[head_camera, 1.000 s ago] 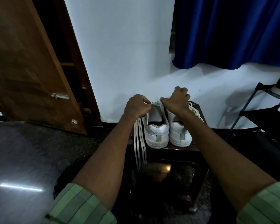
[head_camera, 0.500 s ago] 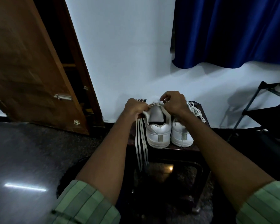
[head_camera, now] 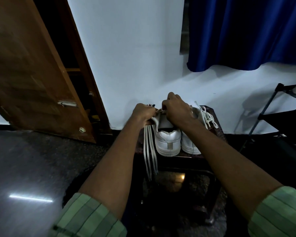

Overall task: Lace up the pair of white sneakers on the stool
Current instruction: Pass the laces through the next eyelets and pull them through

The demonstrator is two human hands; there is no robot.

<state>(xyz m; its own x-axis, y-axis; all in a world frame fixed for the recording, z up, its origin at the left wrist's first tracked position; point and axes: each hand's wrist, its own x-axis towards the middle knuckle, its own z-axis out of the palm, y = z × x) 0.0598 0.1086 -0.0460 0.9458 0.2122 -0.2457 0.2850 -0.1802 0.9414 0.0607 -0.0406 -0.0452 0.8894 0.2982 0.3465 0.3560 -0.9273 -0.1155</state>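
Two sneakers: the pair stands heel-toward-me, side by side and touching, on the dark stool (head_camera: 191,158) against the white wall.
Left sneaker (head_camera: 167,141): white, stiff-heeled with a grey heel tab; light enough, I judge, to shift under a tug, so I steady it at the collar.
Right sneaker (head_camera: 190,144): white, already carrying a loose lace (head_camera: 207,115) across its front.
Flat laces (head_camera: 149,151): several pale strands hang from my left fist over the stool's edge; limp, soft, likely slippery, best pinched close to the tip.
Left hand (head_camera: 143,113): curled round the bundle of strands beside the left sneaker's collar.
Right hand (head_camera: 175,110): fingers bunched, pinching a lace end (head_camera: 162,111) above the left sneaker's opening.
Eyelets: hidden behind my hands; I cannot tell how many are threaded.
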